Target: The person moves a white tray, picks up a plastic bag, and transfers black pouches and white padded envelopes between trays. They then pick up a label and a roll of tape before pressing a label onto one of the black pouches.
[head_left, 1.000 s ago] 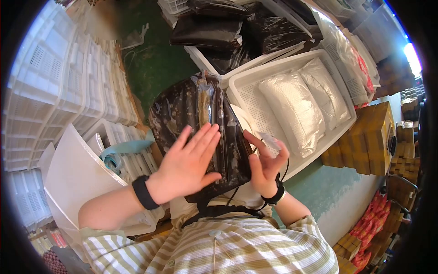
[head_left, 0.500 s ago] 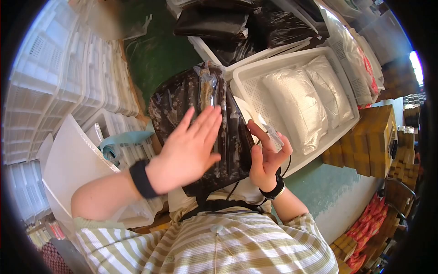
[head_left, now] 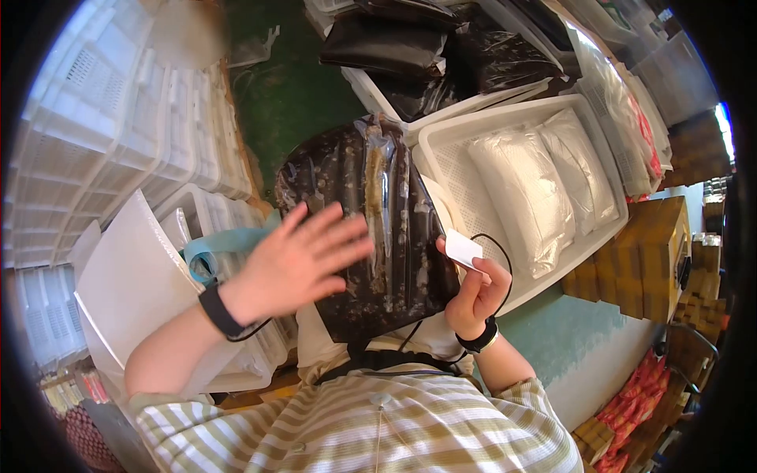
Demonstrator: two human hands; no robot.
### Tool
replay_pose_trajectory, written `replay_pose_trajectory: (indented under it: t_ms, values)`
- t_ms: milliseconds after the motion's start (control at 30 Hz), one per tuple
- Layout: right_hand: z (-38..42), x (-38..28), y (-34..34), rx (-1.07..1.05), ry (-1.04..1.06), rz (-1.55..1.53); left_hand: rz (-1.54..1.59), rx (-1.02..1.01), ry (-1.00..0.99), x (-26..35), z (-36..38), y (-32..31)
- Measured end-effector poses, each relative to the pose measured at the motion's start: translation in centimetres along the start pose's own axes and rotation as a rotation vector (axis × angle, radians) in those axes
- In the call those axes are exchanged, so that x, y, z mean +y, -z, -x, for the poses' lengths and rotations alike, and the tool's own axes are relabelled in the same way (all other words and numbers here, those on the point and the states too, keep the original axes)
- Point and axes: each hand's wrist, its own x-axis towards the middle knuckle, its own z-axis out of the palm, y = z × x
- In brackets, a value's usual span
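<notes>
A dark brown package wrapped in shiny clear plastic (head_left: 394,260) lies across my lap, with a glossy strip of tape or film down its middle. My left hand (head_left: 296,256) is open over the left part of the package, fingers spread and slightly blurred, holding nothing. At the package's right edge, my right hand (head_left: 479,296) pinches a small white label (head_left: 463,249) between thumb and fingers. A black band circles each wrist, and a thin black cable loops beside the right hand.
On the right, a white plastic crate (head_left: 441,146) holds silvery-white packages (head_left: 524,205). Behind it, another crate has black packages (head_left: 382,43). Stacked white crates (head_left: 110,118) line the left, near a blue-green ribbon roll (head_left: 203,264). Cardboard boxes (head_left: 631,256) stand at far right.
My left hand has drawn back to the left off the middle strip, its fingers spreading. The label in my right hand has turned and shows its white face.
</notes>
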Motion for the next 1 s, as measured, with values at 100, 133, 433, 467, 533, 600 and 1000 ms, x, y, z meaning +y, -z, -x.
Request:
replay_pose_trajectory:
  t_ms: [100, 133, 433, 467, 533, 600, 1000]
  values:
    - [-0.1, -0.2, 0.1, -0.009, 0.009, 0.038, 0.096, 0.185, 0.137, -3.0, -2.1, 0.0]
    - [-0.2, -0.3, 0.1, -0.010, 0.009, 0.045, 0.063, 0.216, 0.158, -3.8, -2.9, -0.3]
    - [0.0, -0.1, -0.1, 0.017, 0.018, 0.010, 0.696, 0.406, 0.523, -10.4, -4.8, -2.7]
    - [0.7, 0.3, 0.1, 0.046, -0.005, 0.039, 0.736, 0.319, 0.581, -11.5, -4.2, -3.0]
    - [1.8, 0.7, 0.6, 0.099, -0.050, 0.098, 0.818, 0.143, 0.693, -13.1, -3.2, -2.6]
    - [1.2, -0.1, 1.3, 0.045, -0.004, 0.200, 0.434, 0.011, 0.798, -12.8, -2.1, -1.5]
    - [-11.1, -6.8, 0.4, -0.244, -0.480, 0.017, 0.227, 0.500, 0.341, -7.1, 1.7, 4.8]
